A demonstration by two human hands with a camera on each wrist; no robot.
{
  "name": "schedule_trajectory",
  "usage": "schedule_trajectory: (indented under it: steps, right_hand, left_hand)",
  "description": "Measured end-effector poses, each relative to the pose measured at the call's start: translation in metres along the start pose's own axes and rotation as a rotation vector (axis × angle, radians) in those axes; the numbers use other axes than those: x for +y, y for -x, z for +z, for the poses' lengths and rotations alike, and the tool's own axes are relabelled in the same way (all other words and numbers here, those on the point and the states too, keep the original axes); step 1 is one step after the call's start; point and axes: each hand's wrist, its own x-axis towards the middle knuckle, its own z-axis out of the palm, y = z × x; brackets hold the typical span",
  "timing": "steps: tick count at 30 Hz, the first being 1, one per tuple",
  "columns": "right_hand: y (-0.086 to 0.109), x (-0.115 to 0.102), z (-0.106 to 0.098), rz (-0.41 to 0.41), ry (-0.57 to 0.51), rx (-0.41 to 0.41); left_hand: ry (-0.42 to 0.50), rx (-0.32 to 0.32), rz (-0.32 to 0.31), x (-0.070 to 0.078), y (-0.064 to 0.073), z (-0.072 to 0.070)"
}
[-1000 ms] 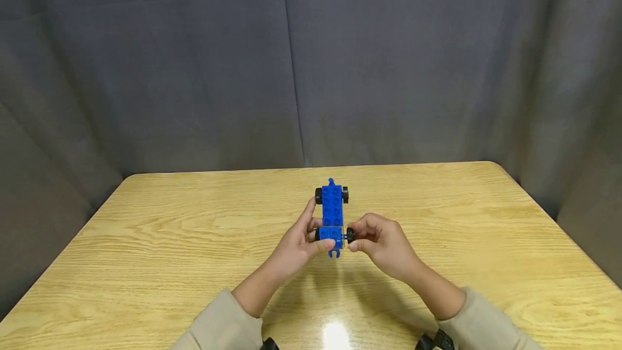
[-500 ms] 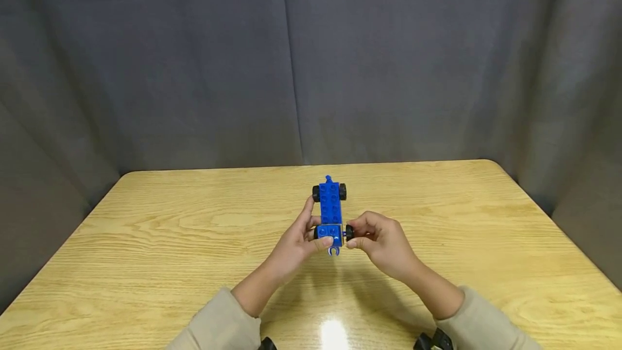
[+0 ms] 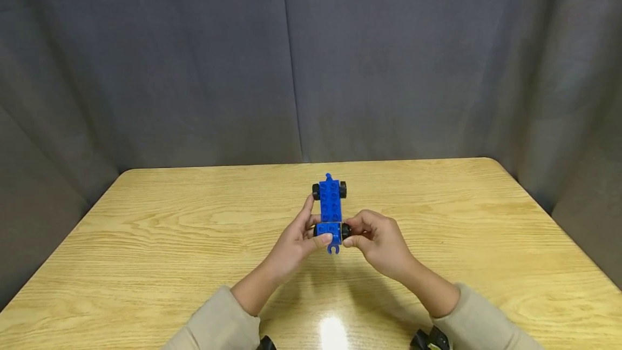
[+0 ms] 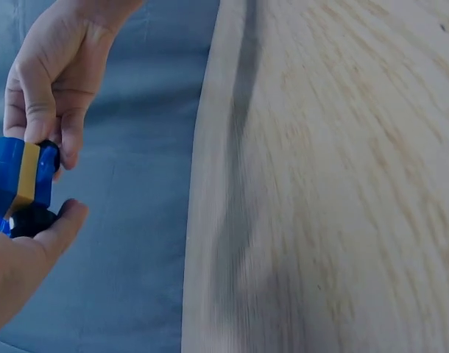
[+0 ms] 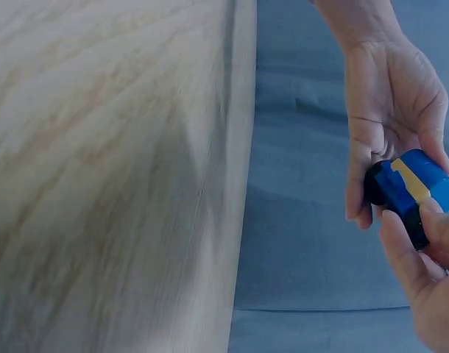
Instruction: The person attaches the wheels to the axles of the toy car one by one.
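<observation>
A blue toy vehicle (image 3: 331, 201) of studded blocks is held up over the table, one hook end pointing away and a clip end toward me. My left hand (image 3: 295, 244) grips it from the left, the thumb lying across its near block. On the right, my right hand (image 3: 381, 243) pinches a black wheel (image 3: 346, 230) between thumb and fingers, close against the near block's side. Two more wheels flank the far end; another is partly hidden by the left hand. In the left wrist view a yellow strip (image 4: 27, 174) shows along the blue body (image 4: 4, 173).
The wooden table (image 3: 146, 242) spreads beneath both hands. Grey curtain (image 3: 218, 69) hangs behind it and down both sides. Beige sleeves (image 3: 221, 320) cover the forearms, with black wrist-worn devices (image 3: 430, 339) at the bottom edge.
The right hand has moved the pinched wheel leftward, and the thin axle seen between wheel and block is now hidden. The left hand keeps its grip; the toy shifts slightly up and left.
</observation>
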Motion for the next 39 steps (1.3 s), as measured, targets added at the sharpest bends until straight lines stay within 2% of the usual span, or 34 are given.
schedule_trajectory:
  steps: [5,12,16,25,32,39]
  right_hand:
    - [0.000,-0.001,-0.004,0.005,0.015,-0.045]
    - [0.000,0.002,-0.012,0.074,-0.048,-0.242]
    - [0.000,0.002,-0.017,0.079,-0.061,-0.300]
    - [-0.001,0.002,-0.025,0.054,-0.005,-0.310]
    - [-0.002,0.004,-0.030,0.042,0.033,-0.276]
    - [-0.006,0.005,-0.041,0.061,0.077,-0.218]
  left_hand:
    - [-0.013,-0.031,0.003,0.000,0.000,-0.002]
    - [-0.065,-0.117,-0.015,-0.002,0.000,-0.007]
    - [-0.066,-0.145,-0.011,-0.003,0.000,-0.007]
    - [-0.090,-0.137,-0.018,0.000,-0.001,-0.005]
    - [-0.158,-0.141,-0.023,0.002,0.000,-0.006]
    - [-0.216,-0.195,-0.035,0.003,0.003,-0.012]
